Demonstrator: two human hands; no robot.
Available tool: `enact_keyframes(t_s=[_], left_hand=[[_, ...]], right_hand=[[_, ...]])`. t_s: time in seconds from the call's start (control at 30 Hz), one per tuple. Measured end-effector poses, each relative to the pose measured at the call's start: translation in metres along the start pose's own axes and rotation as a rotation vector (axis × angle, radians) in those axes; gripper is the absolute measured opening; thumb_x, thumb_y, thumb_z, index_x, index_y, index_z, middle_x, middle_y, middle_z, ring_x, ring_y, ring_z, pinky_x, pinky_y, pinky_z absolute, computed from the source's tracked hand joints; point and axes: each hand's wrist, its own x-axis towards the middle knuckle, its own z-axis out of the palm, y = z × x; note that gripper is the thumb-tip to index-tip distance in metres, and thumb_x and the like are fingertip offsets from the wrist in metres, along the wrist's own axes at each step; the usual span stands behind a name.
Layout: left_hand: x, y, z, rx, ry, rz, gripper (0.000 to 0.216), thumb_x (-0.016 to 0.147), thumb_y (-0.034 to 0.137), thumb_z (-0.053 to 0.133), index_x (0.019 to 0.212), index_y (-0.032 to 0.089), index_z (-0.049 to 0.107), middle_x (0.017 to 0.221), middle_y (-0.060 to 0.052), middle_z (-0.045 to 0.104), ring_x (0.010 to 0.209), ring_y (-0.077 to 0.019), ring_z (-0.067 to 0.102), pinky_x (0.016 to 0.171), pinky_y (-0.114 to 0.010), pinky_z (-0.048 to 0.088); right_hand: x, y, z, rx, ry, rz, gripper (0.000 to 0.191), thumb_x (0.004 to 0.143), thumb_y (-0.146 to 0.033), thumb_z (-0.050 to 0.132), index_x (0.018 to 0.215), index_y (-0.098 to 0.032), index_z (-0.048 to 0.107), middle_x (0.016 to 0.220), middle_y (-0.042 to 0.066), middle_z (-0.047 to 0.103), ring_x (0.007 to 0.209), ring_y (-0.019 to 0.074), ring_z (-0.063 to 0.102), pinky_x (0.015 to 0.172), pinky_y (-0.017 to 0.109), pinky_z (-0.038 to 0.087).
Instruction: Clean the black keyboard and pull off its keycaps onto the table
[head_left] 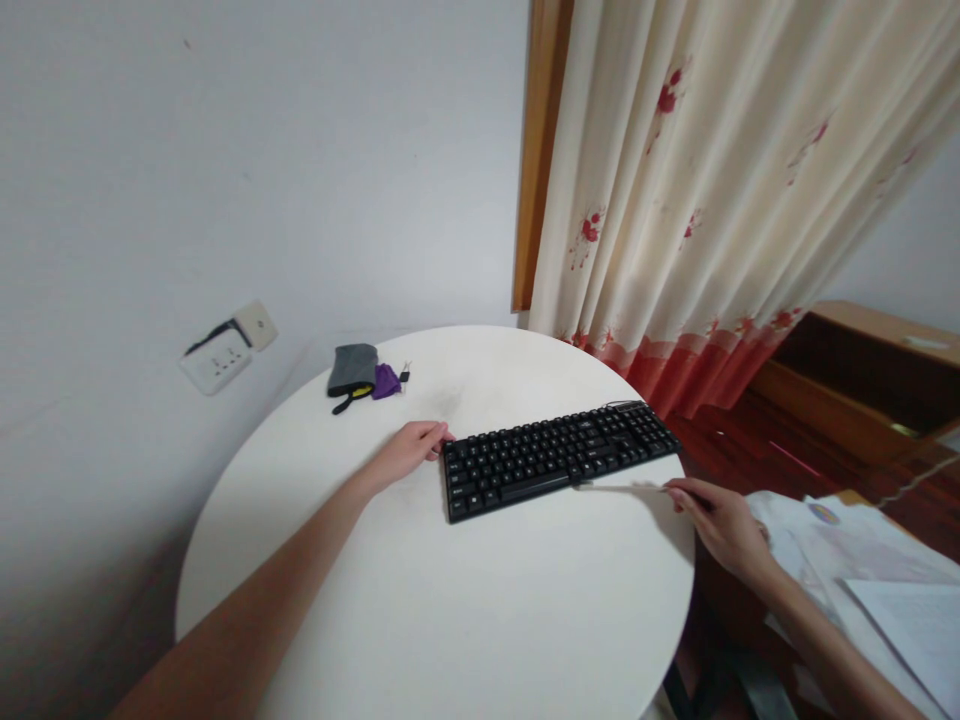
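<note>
A black keyboard (pixel 555 458) lies on the round white table (pixel 420 590), angled toward the right edge. My left hand (pixel 411 450) rests on the table with its fingers curled against the keyboard's left end. My right hand (pixel 718 522), at the table's right edge, is closed on a thin stick-like tool (pixel 622 486) whose tip reaches the keyboard's front edge; the tool is blurred.
A grey pouch (pixel 352 370) with a purple item (pixel 385 381) sits at the table's far side by the wall. A wall socket (pixel 217 358) is at left. A flowered curtain (pixel 712 200) hangs behind; papers (pixel 877 570) and a wooden shelf (pixel 855 380) stand at right.
</note>
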Motion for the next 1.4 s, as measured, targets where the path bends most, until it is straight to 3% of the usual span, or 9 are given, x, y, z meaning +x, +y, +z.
enact_keyframes(t_s=[0.17,0.47,0.67,0.83,0.97,1.23,1.4], left_hand=[[0.001,0.000,0.000,-0.007,-0.003,-0.009,0.043,0.086,0.053,0.051,0.084,0.014,0.071,0.079,-0.008,0.071,0.074,-0.0188,0.062,0.066,-0.029,0.050],[0.000,0.003,0.001,0.011,-0.013,-0.014,0.047,0.086,0.055,0.050,0.085,0.013,0.071,0.081,-0.008,0.070,0.077,-0.0197,0.062,0.067,-0.029,0.049],[-0.001,0.003,0.001,0.005,-0.014,-0.012,0.047,0.086,0.055,0.049,0.085,0.013,0.070,0.079,-0.007,0.069,0.076,-0.0189,0.061,0.067,-0.029,0.048],[-0.003,0.005,0.002,-0.008,-0.015,-0.001,0.047,0.086,0.055,0.048,0.084,0.013,0.070,0.077,-0.006,0.067,0.073,-0.0177,0.059,0.066,-0.028,0.047],[-0.003,0.004,0.003,-0.016,-0.011,-0.002,0.047,0.087,0.054,0.049,0.084,0.012,0.070,0.075,-0.006,0.067,0.072,-0.0170,0.059,0.066,-0.028,0.047],[-0.003,-0.001,0.002,-0.122,-0.012,-0.018,0.044,0.085,0.054,0.053,0.086,0.012,0.068,0.080,-0.007,0.068,0.073,-0.0168,0.061,0.066,-0.028,0.050],[0.000,-0.007,0.002,-0.214,0.021,-0.031,0.043,0.083,0.053,0.056,0.094,0.012,0.066,0.089,-0.009,0.068,0.068,-0.0147,0.061,0.060,-0.027,0.050]], right_hand=[[0.003,0.030,-0.020,-0.042,0.078,0.090,0.041,0.085,-0.052,0.056,0.092,-0.015,0.074,0.079,0.009,0.075,0.069,0.0234,0.068,0.065,0.030,0.053],[0.013,0.093,-0.079,-0.206,0.290,0.326,0.050,0.072,-0.059,0.056,0.088,-0.014,0.073,0.069,0.011,0.073,0.065,0.0289,0.069,0.063,0.036,0.050],[0.002,0.112,-0.083,-0.341,0.402,0.472,0.043,0.075,-0.053,0.049,0.077,-0.016,0.071,0.064,0.012,0.070,0.062,0.0322,0.066,0.055,0.039,0.043],[0.015,0.070,-0.065,-0.186,0.558,0.418,0.039,0.081,-0.054,0.050,0.074,-0.020,0.068,0.064,0.011,0.067,0.061,0.0294,0.063,0.055,0.038,0.043],[0.048,0.013,-0.038,0.008,0.510,0.314,0.036,0.081,-0.050,0.057,0.076,-0.017,0.069,0.062,0.005,0.062,0.050,0.0176,0.052,0.047,0.031,0.037],[0.118,-0.101,0.045,0.375,-0.003,-0.057,0.041,0.083,-0.051,0.059,0.096,-0.014,0.070,0.059,0.000,0.058,0.051,0.0123,0.046,0.048,0.024,0.033],[0.155,-0.143,0.106,0.381,-0.264,0.003,0.033,0.077,-0.045,0.060,0.077,-0.013,0.070,0.051,-0.001,0.053,0.049,0.0107,0.042,0.048,0.024,0.030]])
